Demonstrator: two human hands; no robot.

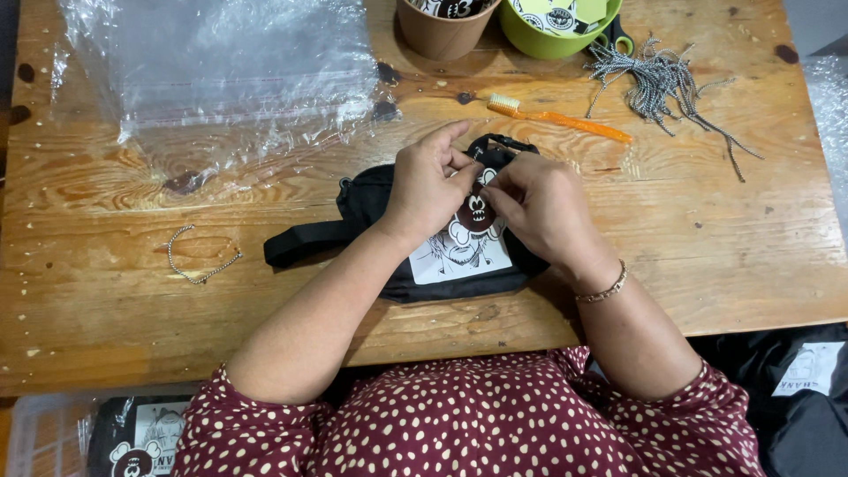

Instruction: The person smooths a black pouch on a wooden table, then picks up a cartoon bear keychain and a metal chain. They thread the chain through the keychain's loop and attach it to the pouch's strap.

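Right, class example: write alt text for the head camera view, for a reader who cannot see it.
A person's left hand and right hand pinch something small over a black pouch on a wooden table. Clear plastic bags, an orange toothbrush, cords, a bead chain and two cups lie around.

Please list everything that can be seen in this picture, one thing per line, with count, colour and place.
waist bag: one, black with a white cartoon patch, table centre, under both hands
plastic bags: a stack, clear, far left of the table
toothbrush: one, orange, beyond the bag
cords: a bundle, black and white, far right
bowl: one, green, far edge
cup: one, brown, left of the bowl
chain: one, silver, left of the bag
table: one, brown wood
packed bags: black, below the table's near edge, both sides
left hand: on the bag's top, fingers pinching
right hand: on the bag's top, bracelet at the wrist
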